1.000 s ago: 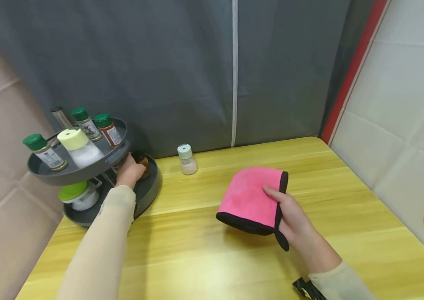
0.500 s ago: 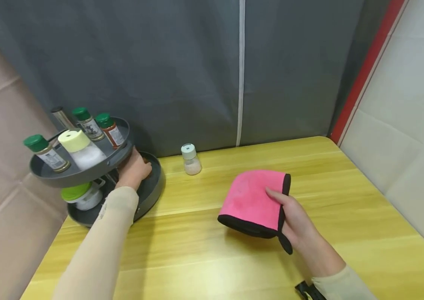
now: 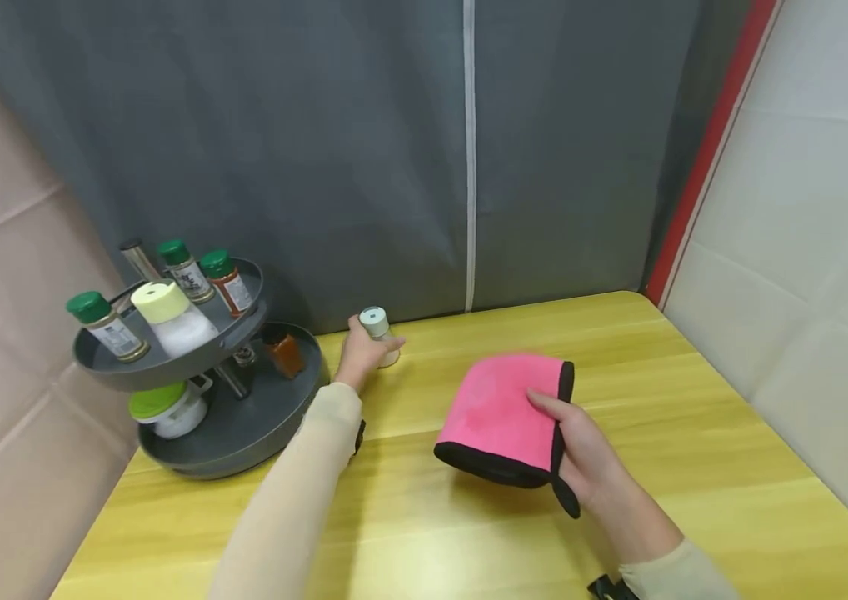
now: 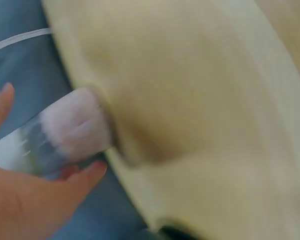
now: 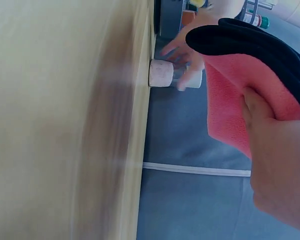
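Observation:
A small clear shaker (image 3: 388,357) with a pale lid and pinkish-white contents stands on the table near the grey curtain. My left hand (image 3: 364,350) is right at it, thumb and fingers spread to either side of the shaker; a firm hold does not show. In the left wrist view the blurred shaker (image 4: 77,122) lies between the parted digits of the left hand (image 4: 35,200). My right hand (image 3: 589,446) grips a folded pink cloth (image 3: 502,408) with black edging above the table, thumb on top. The right wrist view shows this cloth (image 5: 225,100) too.
At left stands a two-tier grey turntable rack (image 3: 244,446). Its upper tier bears several green-capped spice jars (image 3: 117,337) and a yellow-capped bottle (image 3: 184,329). Below are a green-lidded pot (image 3: 177,412) and an orange-brown jar (image 3: 286,357). The grey curtain (image 3: 319,167) hangs behind the wooden table (image 3: 409,517).
My left hand has left the orange-brown jar, which now shows on the lower tier, and has moved right to the shaker. The right hand keeps the cloth in about the same place.

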`<state>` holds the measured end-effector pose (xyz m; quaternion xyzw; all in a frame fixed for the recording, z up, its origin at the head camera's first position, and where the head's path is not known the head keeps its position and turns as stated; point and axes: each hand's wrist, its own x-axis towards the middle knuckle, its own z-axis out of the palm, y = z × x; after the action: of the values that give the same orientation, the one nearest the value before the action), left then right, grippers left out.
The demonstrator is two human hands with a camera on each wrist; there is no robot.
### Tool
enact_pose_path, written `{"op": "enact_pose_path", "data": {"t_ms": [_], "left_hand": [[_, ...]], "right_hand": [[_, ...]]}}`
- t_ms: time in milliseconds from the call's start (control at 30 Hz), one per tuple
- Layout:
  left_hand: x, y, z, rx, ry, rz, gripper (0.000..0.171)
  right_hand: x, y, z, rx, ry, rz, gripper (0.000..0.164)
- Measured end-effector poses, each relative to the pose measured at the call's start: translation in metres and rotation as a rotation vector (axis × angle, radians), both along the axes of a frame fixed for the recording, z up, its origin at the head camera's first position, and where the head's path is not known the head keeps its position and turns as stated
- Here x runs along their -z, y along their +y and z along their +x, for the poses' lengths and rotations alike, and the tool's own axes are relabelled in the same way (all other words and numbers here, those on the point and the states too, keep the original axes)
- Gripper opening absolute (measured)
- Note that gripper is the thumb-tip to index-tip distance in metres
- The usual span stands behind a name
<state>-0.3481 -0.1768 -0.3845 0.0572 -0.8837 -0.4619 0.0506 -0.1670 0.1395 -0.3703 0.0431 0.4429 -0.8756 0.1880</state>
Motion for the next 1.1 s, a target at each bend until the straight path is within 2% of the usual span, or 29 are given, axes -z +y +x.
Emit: {"op": "enact_pose_path", "data": {"t_ms": [133,200,333,500,700,800,900,1000,1100], "left_hand": [[0.016,-0.012,-0.005,-0.15,0.049,-0.023,0.085],[0.019,-0.018,-0.004,-0.194,0.074,-0.023,0.075],[0.02,-0.023,0.0,-0.185,0.093,-0.011,0.07],[0.018,-0.019,0.005,-0.159,0.134,-0.033,0.069],[0.01,-0.012,0.019,-0.121,0.189,0.003,0.061],[0.001,-0.005,0.032,-0.079,0.219,0.027,0.058],[-0.012,0.007,0.051,-0.02,0.249,0.011,0.059],[-0.027,0.021,0.076,0.029,0.289,-0.053,0.062],[-0.039,0.035,0.104,0.058,0.321,-0.118,0.062]], "right_hand": [[-0.001,-0.009,0.0,-0.021,0.015,-0.006,0.058],[-0.002,-0.011,-0.001,-0.022,0.021,0.0,0.059],[-0.001,-0.013,-0.001,-0.017,0.015,0.022,0.057],[0.002,-0.013,-0.001,-0.009,-0.003,0.035,0.055],[0.003,-0.013,0.0,-0.005,-0.005,0.049,0.054],[0.002,-0.013,-0.001,0.012,0.034,0.081,0.05],[-0.001,-0.013,-0.003,0.036,0.098,0.115,0.046],[-0.007,-0.015,-0.005,0.077,0.172,0.231,0.047],[-0.018,-0.019,-0.008,0.14,0.231,0.399,0.052]]}}
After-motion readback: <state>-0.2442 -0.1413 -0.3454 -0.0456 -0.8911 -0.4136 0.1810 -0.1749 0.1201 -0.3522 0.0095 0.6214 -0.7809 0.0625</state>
